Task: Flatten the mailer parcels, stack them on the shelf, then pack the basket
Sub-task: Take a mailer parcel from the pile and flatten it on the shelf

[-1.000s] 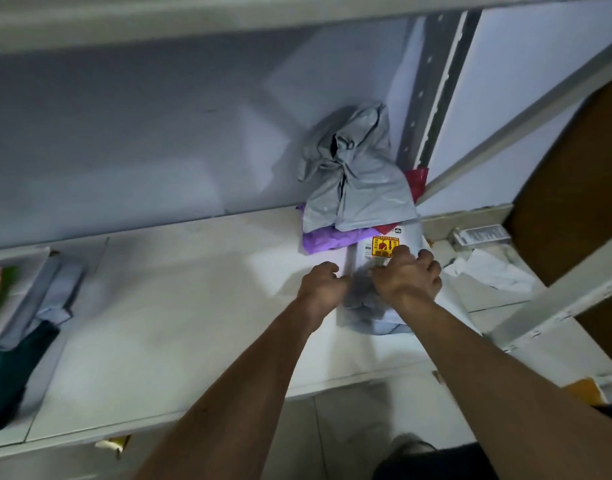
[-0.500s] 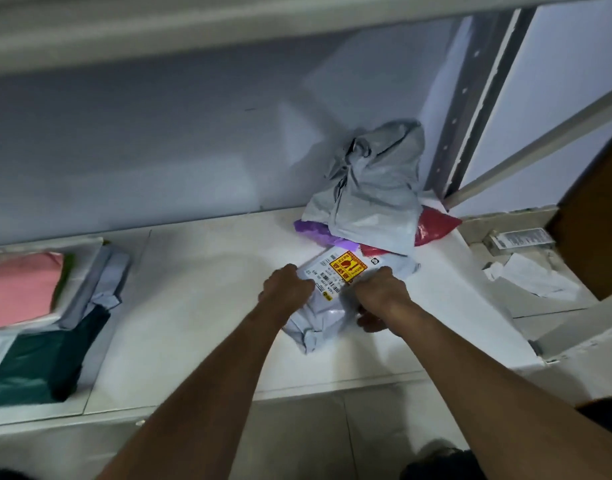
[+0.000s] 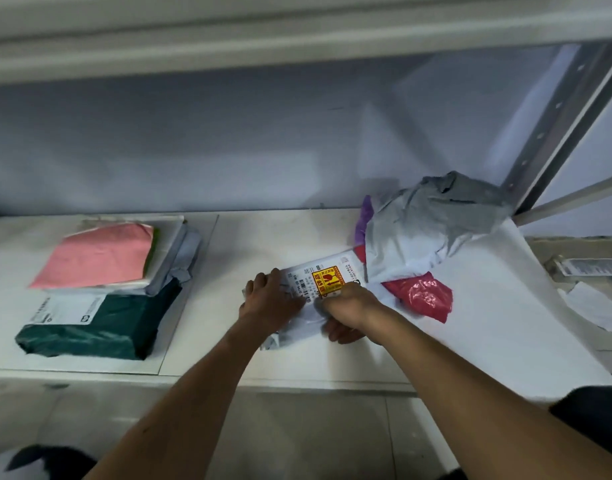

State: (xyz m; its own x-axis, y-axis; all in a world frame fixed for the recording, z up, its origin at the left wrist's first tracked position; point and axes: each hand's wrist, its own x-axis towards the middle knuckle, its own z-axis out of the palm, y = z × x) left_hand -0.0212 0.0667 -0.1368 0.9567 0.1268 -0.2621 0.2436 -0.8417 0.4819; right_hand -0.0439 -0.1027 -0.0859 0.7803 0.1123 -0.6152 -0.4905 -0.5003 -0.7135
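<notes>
On the shelf [image 3: 263,237], we find both hands on a white mailer parcel [image 3: 327,273] with a yellow label. It lies mid-shelf, its long axis running from near left to far right, and its far end meets the crumpled grey mailer [image 3: 425,223] and red bag [image 3: 422,296]. The left hand [image 3: 270,301] lies on the parcel's left end with its fingers bent over it. The right hand [image 3: 349,308] clamps the near right edge, fingers curled underneath. The stack, a pink parcel [image 3: 100,254] over a dark green parcel [image 3: 103,323], sits well to the left, so we judge the left hand the nearer one to lead the parcel there. Both forearms reach in from the near side, wrists low.
</notes>
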